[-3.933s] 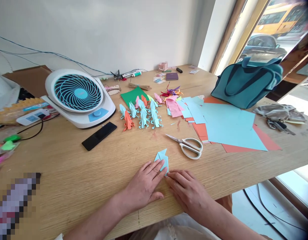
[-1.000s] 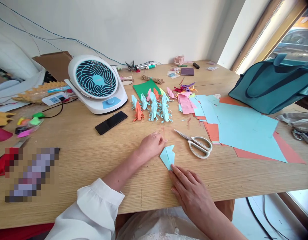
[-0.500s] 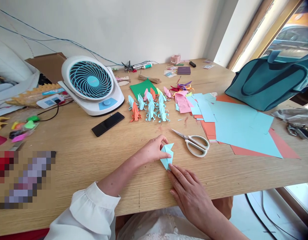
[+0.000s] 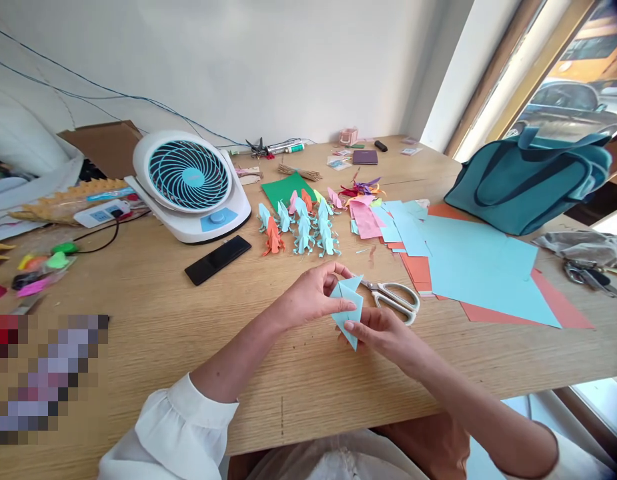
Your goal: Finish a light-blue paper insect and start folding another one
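Note:
A small piece of folded light-blue paper (image 4: pixel 349 308), with pointed flaps above and a tip below, is between my two hands. My left hand (image 4: pixel 318 295) pinches its upper left part, thumb across the front. Lower down, my right hand (image 4: pixel 385 331) grips its right edge between thumb and fingers. Just behind the paper lie scissors (image 4: pixel 395 301) with white handles, their blades partly hidden. Further back stand several folded paper figures (image 4: pixel 303 230), mostly light blue, some orange and pink.
A white fan (image 4: pixel 188 183) and a black phone (image 4: pixel 218 260) are at left. Light-blue sheets (image 4: pixel 481 263) lie over orange ones at right, near a teal bag (image 4: pixel 528 183). Pink paper pieces (image 4: pixel 367 219) and a green sheet (image 4: pixel 283 190) lie near the figures.
The folded paper has moved right and tilted up toward me. My right hand, flat at its lower tip before, now pinches its right side. The view has shifted slightly.

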{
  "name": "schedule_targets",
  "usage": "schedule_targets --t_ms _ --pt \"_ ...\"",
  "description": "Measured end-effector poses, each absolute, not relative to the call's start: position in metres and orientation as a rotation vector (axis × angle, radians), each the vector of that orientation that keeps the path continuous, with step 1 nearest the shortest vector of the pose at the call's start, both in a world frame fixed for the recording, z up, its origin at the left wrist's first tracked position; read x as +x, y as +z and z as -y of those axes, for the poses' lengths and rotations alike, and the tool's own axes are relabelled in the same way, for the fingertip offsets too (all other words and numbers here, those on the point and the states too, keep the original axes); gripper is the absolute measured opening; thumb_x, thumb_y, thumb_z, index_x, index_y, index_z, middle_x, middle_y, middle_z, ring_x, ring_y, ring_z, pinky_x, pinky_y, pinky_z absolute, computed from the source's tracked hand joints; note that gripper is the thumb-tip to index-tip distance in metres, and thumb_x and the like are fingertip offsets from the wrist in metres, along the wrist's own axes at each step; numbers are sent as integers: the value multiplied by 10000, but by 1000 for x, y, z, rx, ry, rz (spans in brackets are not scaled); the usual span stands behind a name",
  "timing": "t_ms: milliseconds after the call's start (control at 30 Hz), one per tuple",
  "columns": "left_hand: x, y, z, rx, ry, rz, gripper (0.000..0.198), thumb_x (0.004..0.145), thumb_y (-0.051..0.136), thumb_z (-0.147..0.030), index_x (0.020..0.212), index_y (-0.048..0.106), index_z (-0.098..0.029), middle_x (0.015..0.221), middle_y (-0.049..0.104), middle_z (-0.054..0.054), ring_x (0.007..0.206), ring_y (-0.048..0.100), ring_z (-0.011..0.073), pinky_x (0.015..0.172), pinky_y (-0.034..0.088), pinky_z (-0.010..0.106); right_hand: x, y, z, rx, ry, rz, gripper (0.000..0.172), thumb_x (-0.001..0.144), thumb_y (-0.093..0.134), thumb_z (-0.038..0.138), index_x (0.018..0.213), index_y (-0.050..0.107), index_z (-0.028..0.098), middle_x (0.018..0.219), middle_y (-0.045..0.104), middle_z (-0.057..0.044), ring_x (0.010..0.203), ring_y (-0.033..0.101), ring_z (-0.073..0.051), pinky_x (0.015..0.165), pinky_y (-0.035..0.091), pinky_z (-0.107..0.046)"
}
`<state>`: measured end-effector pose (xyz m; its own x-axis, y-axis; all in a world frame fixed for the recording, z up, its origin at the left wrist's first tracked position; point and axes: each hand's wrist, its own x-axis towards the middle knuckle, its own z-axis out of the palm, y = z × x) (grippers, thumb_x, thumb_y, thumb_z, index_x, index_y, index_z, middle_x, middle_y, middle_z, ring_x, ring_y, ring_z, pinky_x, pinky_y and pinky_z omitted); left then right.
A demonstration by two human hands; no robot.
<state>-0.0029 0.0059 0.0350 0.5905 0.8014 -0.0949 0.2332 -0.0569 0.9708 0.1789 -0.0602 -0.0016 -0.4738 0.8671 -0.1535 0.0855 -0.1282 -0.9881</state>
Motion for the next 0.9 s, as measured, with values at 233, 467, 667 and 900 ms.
schedule_targets --t_ms 233,467,667,900 --pt "-12 40 -17 1434 807 -998 453 669 775 -210 1053 539 -165 801 648 0 731 629 141 652 484 251 163 5 27 -1101 1771 1477 442 751 726 565 816 747 129 767 749 -82 602 593 -111 592 458 -246" --pt "-17 32 -24 1438 803 -1049 414 752 725 -295 1100 543 -166 836 645 14 659 587 116 542 444 215 152 -4 15 -1023 1702 1505 500 752 693 623 789 743 128 695 728 -64 589 611 -119 596 491 -256" --pt "-18 24 -29 1422 845 -1015 409 740 743 -300 1065 535 -166 761 630 -14 629 577 102 575 450 216 157 -11 16 -950 1801 1520 522 805 633 633 800 741 122 705 736 -73 593 629 -118 616 515 -262" --pt "-20 25 -30 1441 892 -1018 440 744 751 -301 1103 532 -170 799 659 -1 646 603 110 593 457 218 162 -12 15 -879 1863 1491 478 821 648 591 865 748 126 769 755 -79 619 642 -115 641 513 -254"
